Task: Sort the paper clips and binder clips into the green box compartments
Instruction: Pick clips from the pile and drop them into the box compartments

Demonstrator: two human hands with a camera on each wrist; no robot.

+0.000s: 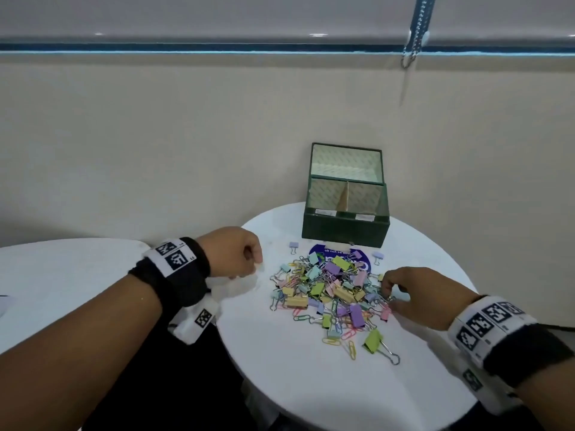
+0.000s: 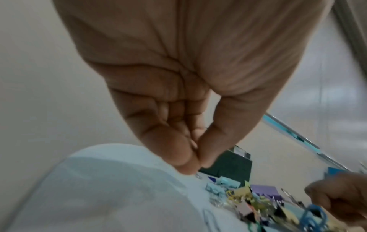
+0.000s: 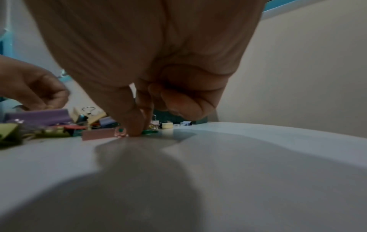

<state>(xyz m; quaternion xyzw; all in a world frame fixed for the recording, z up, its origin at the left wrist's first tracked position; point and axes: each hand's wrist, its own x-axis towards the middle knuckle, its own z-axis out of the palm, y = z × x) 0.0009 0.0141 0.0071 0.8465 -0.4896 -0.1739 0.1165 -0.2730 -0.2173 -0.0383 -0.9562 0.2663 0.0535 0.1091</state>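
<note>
Seen from the head camera, a heap of pastel clips (image 1: pixel 329 293) lies on a round white bench (image 1: pixel 311 384), the open green box (image 1: pixel 345 225) standing just behind it with its compartments bare; the left hand (image 1: pixel 231 253) hovers left of the heap, fingers curled, while the right hand (image 1: pixel 417 293) reaches into the heap's right edge. From the left wrist, the left hand (image 2: pixel 190 125) shows thumb and fingertips pressed together above the bench (image 2: pixel 99 188); whether anything sits between them cannot be told. From the right wrist, the right hand (image 3: pixel 143 122) has thumb and forefinger closed on a green paper clip (image 3: pixel 149 131) at the bench surface (image 3: pixel 258 157), beside a pink binder clip (image 3: pixel 99 134).
</note>
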